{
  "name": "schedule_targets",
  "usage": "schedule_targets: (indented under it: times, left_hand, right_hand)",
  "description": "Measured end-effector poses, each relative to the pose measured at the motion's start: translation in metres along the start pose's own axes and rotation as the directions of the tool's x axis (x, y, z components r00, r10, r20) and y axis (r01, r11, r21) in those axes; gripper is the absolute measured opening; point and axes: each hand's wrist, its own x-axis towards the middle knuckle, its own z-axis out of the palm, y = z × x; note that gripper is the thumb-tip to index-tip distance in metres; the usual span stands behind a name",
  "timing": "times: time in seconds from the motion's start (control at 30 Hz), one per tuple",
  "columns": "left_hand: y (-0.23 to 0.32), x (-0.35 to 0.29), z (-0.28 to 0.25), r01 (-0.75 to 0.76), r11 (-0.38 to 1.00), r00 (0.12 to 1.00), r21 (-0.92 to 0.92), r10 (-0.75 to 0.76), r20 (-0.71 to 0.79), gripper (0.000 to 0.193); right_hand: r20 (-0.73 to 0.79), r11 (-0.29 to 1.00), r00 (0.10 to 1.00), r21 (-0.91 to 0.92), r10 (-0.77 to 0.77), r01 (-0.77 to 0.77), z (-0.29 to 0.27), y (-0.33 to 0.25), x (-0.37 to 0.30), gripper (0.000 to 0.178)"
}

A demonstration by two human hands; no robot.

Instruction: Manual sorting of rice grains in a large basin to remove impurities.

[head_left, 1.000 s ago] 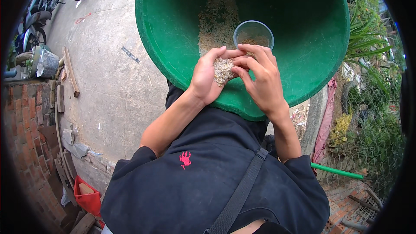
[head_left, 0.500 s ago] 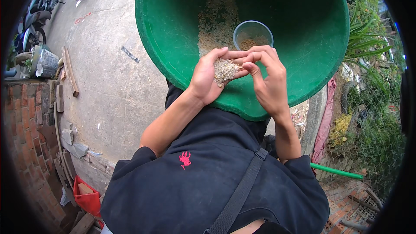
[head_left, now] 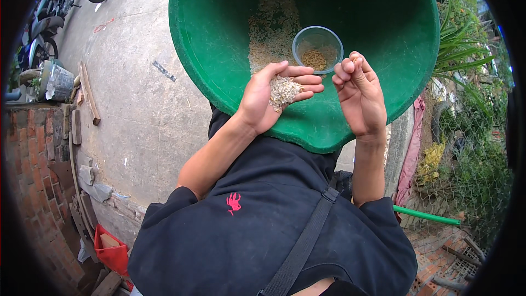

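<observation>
My left hand (head_left: pixel 253 103) lies palm up over the near rim of a large green basin (head_left: pixel 397 85), fingers stretched out. A heap of pale grain (head_left: pixel 283 92) rests in its palm. To the right, my right hand (head_left: pixel 362 98) is raised over the basin, thumb and fingertips pinched on a tiny brownish bit too small to name. Between and beyond the hands, a clear plastic cup (head_left: pixel 317 27) stands in the basin with golden-brown grains (head_left: pixel 314 60) at its bottom. More pale grain (head_left: pixel 268 44) is spread on the basin's left inner side.
A wire fence with plants (head_left: pixel 466 115) runs along the right, near a green pole (head_left: pixel 427 215). At left are a brick wall (head_left: pixel 35 159), a wooden plank (head_left: pixel 89 93), a bucket (head_left: pixel 57 81) and a motorbike (head_left: pixel 52 22). A red bag (head_left: pixel 111 252) lies lower left.
My right hand has lifted away from the left palm and moved right, its fingertips pinched. The left hand stays put with its heap, and the cup's grains show more fully.
</observation>
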Motion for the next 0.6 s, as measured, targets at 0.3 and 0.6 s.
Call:
schedule_targets:
  times: [0.3,0.6]
  left_hand:
    - [-0.001,0.000,-0.003,0.000,1.000,1.000,-0.017,0.000,0.012,0.052]
    - [-0.001,0.000,-0.001,-0.014,1.000,1.000,-0.028,0.014,0.002,0.051]
  right_hand:
    - [0.099,0.994,0.989,-0.033,0.108,-0.105,0.010,-0.004,-0.003,0.014]
    - [0.254,0.986,0.954,-0.089,0.158,-0.140,-0.001,-0.001,-0.005,0.018]
